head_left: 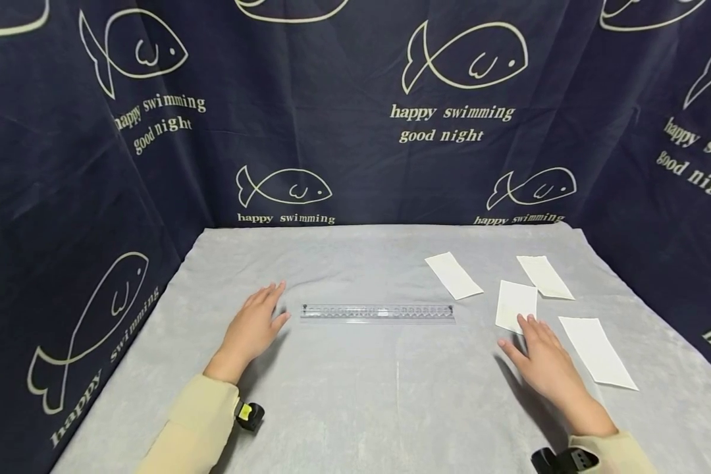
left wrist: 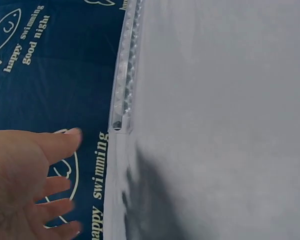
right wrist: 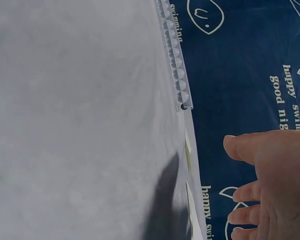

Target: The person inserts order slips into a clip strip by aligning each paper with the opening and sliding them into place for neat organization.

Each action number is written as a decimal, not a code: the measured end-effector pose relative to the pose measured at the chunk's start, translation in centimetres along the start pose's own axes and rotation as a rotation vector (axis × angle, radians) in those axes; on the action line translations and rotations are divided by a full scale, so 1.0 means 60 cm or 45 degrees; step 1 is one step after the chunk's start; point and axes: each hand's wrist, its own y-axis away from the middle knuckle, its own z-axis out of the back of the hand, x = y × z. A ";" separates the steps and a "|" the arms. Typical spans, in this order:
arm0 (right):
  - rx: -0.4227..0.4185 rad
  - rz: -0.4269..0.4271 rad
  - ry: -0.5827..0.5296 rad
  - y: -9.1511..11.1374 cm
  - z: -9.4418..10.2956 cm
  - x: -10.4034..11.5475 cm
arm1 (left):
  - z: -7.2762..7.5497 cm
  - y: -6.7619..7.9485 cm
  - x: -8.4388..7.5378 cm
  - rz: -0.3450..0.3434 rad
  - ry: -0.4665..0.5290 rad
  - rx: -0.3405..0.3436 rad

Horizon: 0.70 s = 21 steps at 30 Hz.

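Released and grasping nothing, a person's left hand point(head_left: 251, 328) and right hand point(head_left: 548, 365) hang above a grey cloth point(head_left: 343, 395), their shadows suggesting both are raised. Just beside the right hand, a near paper slip point(head_left: 598, 353) lies aslant. A middle paper slip point(head_left: 516, 306) shows partly behind the right fingertips, though contact looks unlikely. Left of it, a clear plastic ruler-like strip point(head_left: 379, 314) lies crosswise between the hands, apparently so that each end faces one of them. Beyond, a far-left paper slip point(head_left: 453, 275) and a far-right paper slip point(head_left: 545, 276) rest at angles, the loose spread probably keeping each within separate reach. Behind hangs a navy fish-print curtain point(head_left: 332, 79), seemingly screening off the surroundings.
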 end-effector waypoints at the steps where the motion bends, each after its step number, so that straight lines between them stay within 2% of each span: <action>1: 0.009 -0.006 -0.003 -0.001 -0.001 -0.001 | 0.000 -0.002 0.000 0.004 0.025 0.016; 4: 0.032 -0.021 -0.006 -0.005 -0.003 -0.003 | -0.001 -0.008 0.000 0.023 0.089 0.068; 7: 0.048 -0.035 -0.012 -0.008 -0.005 -0.005 | 0.000 -0.013 -0.001 0.038 0.117 0.084; 15: 0.004 -0.034 -0.043 -0.014 -0.012 -0.018 | -0.007 -0.025 -0.003 0.078 0.155 0.038; 21: -0.035 -0.025 -0.041 -0.029 -0.002 -0.028 | -0.016 -0.033 -0.011 0.106 0.215 0.033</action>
